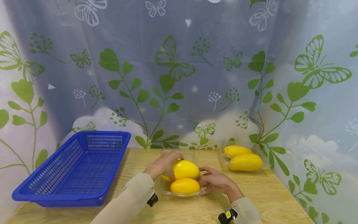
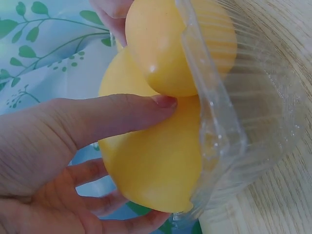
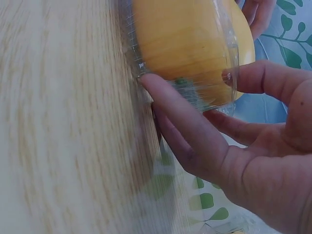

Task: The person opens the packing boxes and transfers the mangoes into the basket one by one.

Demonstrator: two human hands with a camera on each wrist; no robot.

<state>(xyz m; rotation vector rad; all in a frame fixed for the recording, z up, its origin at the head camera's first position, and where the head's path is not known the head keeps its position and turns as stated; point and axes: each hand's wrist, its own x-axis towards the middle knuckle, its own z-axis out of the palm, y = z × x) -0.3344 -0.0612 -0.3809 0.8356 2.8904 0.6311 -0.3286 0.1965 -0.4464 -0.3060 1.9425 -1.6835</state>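
On the table in front of me is a clear plastic box [image 1: 184, 194] with smooth yellow oval fruits in it. My left hand [image 1: 165, 165] holds one yellow fruit [image 1: 186, 169] from the left, its thumb lying across it in the left wrist view and its fingers round the far side. Nearer to me lies another yellow fruit [image 1: 185, 186], and part of a third peeks out under the left hand. My right hand [image 1: 213, 180] grips the right side of the box, with fingers [image 3: 180, 117] along its wall and the thumb near the rim.
To the left stands a blue plastic basket [image 1: 112, 174] with mesh walls. At the back right, another clear plastic box [image 1: 223, 161] holds two yellow fruits [image 1: 245, 162]. Behind the wooden table [image 1: 271, 199] hangs a printed curtain [image 1: 195, 93] with butterflies and leaves.
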